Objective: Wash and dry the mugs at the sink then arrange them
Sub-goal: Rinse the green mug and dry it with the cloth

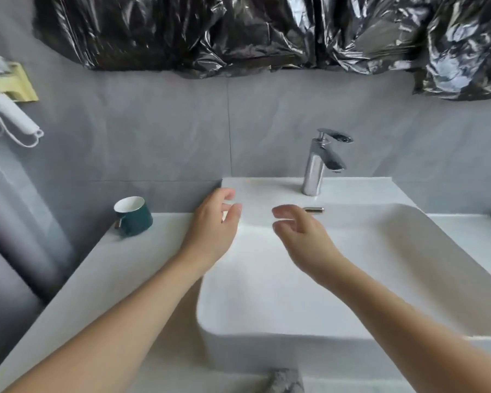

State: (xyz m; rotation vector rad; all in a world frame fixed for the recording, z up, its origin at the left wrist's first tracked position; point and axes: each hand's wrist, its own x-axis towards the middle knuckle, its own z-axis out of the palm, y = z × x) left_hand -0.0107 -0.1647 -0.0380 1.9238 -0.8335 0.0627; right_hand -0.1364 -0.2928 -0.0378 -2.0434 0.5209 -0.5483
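Observation:
A dark green mug [133,216] with a white inside stands on the white counter's far left, its handle turned toward me. My left hand [214,222] hovers over the left rim of the white sink [380,279], fingers loosely curved, holding nothing. Over the basin, my right hand [298,231] is likewise relaxed and empty. Both hands are apart from the mug, which sits to the left of them. The chrome tap [321,163] rises at the back of the sink, and no water shows.
Black plastic sheeting [267,32] covers the wall above. A white hair dryer [12,112] hangs at the far left beside a yellow holder [17,83]. A grey cloth [285,381] lies at the counter's front edge. Grey tiled wall runs behind the sink.

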